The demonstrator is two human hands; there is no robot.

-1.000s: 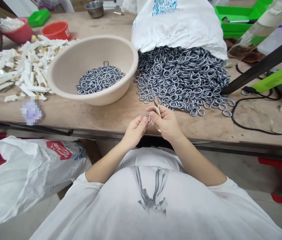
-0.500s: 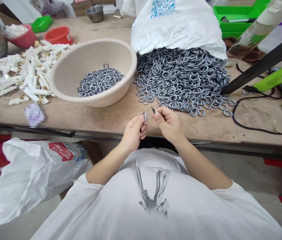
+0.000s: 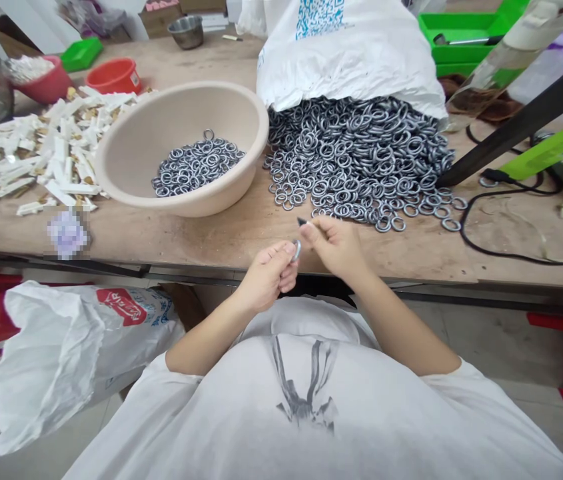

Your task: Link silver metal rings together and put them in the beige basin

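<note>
My left hand (image 3: 271,275) is closed, pinching one grey ring (image 3: 296,250) upright between thumb and finger at the front of the table. My right hand (image 3: 334,245), closed too, grips a small tool with a dark pointed tip (image 3: 302,221); the rest of it is hidden in the fingers. The tip points up and left, apart from the ring. Behind the hands, a heap of grey rings (image 3: 361,153) spills from a white sack (image 3: 356,70). A beige basin (image 3: 126,160) to the left holds more rings (image 3: 198,167).
White strips (image 3: 64,160) lie heaped left of the basin, near a red bowl (image 3: 114,77). A black cord (image 3: 476,243) loops over the table (image 3: 411,257) at the right, by a dark slanted bar (image 3: 511,133). An open white bag (image 3: 51,360) stands below the table's left edge.
My left hand and its ring have moved slightly down and right. The ring is turned a little. My right hand has shifted slightly left, with the tool still gripped.
</note>
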